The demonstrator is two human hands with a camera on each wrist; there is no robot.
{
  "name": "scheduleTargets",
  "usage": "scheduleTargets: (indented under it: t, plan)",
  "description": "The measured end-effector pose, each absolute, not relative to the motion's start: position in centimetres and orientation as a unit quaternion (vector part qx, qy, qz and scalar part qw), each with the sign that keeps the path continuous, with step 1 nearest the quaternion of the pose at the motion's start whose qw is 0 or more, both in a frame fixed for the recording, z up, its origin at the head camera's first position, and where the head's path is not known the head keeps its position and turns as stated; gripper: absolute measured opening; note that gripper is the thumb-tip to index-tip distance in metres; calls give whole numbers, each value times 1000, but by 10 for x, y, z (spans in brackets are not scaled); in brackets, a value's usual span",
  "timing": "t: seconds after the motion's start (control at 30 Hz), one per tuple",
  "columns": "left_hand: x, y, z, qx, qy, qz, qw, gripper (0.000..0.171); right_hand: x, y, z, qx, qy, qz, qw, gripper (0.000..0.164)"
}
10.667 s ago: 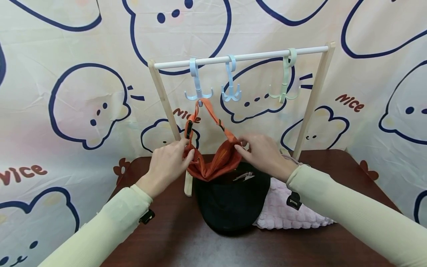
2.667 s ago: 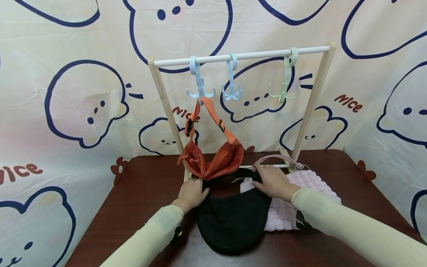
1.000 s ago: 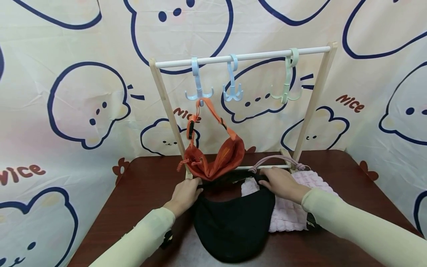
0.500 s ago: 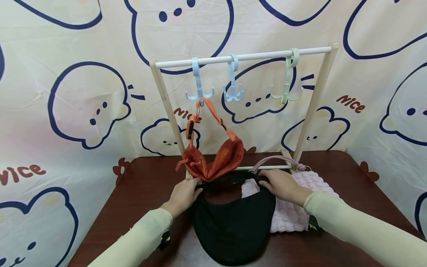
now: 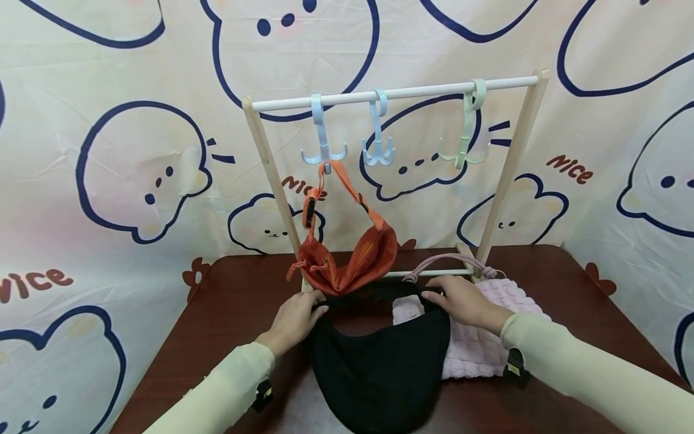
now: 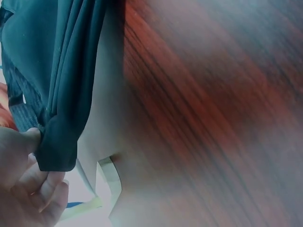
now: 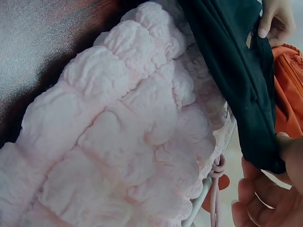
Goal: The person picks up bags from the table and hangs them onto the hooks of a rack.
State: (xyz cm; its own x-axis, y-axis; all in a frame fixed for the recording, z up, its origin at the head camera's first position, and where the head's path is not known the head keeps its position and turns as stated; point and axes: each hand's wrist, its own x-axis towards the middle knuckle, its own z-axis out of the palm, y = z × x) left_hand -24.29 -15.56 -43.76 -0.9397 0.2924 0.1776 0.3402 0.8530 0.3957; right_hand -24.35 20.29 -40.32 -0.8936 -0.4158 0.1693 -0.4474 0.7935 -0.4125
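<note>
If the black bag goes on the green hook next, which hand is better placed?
Probably the right hand: it grips the black bag on the side nearer the green hook, while the orange bag hangs close to the left hand.

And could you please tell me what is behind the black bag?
Behind the black bag, part of the pink bag and tabletop show; whatever its fabric covers is hidden.

Black crescent-shaped bag (image 5: 382,374), held by both upper ends, rounded bottom nearest, over brown table (image 5: 238,307)
</note>
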Motion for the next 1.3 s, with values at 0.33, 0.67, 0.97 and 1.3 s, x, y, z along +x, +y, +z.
scheduleTargets:
  t: [0.33, 0.67, 0.97, 1.3]
  plan:
    - [-245, -160, -441, -170, -953, -247, 47, 12, -243, 207, -399, 217, -945, 245, 8, 20]
    - [-245, -162, -441, -170, -954, -244, 42, 11, -240, 211, -398, 201, -948, 247, -16, 20]
    - [-244, -163, -441, -183, -954, -236, 40, 12, -237, 210, -399, 190, -959, 209, 5, 21]
    - [-244, -163, -440, -181, -954, -238, 30, 12, -235, 214, -397, 197, -960, 199, -3, 22]
